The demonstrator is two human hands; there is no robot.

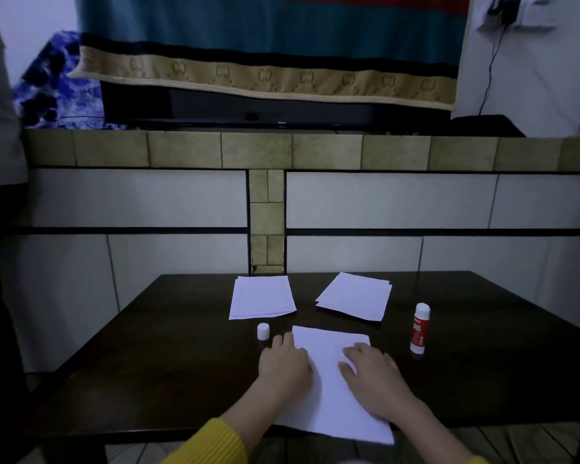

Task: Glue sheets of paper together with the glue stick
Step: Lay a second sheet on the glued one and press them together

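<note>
A white sheet of paper lies at the near edge of the dark table, its near corner hanging over the edge. My left hand rests flat on the sheet's left edge. My right hand presses flat on its right half. The red and white glue stick stands upright and uncapped to the right of the sheet. Its white cap stands left of the sheet's far corner. Neither hand holds anything.
Two small stacks of white paper lie further back: one at centre, one turned at an angle to its right. A tiled wall rises behind the table, with a ledge, a dark screen and a hanging blanket above.
</note>
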